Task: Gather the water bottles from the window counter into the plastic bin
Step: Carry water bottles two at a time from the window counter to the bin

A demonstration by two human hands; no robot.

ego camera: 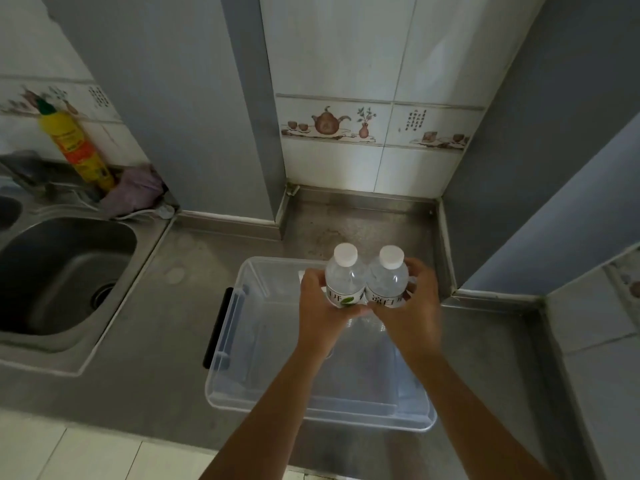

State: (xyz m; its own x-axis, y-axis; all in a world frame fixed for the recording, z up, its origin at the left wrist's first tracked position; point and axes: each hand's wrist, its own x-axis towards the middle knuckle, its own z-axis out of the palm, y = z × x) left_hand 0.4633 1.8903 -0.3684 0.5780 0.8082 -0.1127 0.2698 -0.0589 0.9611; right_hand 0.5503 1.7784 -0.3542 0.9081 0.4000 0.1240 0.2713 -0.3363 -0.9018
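Two small clear water bottles with white caps stand upright side by side above the clear plastic bin (242, 386). My left hand (320, 308) grips the left bottle (344, 277) around its label. My right hand (414, 306) grips the right bottle (388, 277) the same way. Both bottles are held over the far half of the bin. The bin sits on the steel counter and looks empty inside. Its black latch handle shows on the left wall.
A steel sink (59, 275) lies to the left. Behind it stand a yellow detergent bottle (74, 147) and a purple cloth (133, 194). Grey walls and a tiled corner (363, 126) close in the counter (166, 306) at the back and right.
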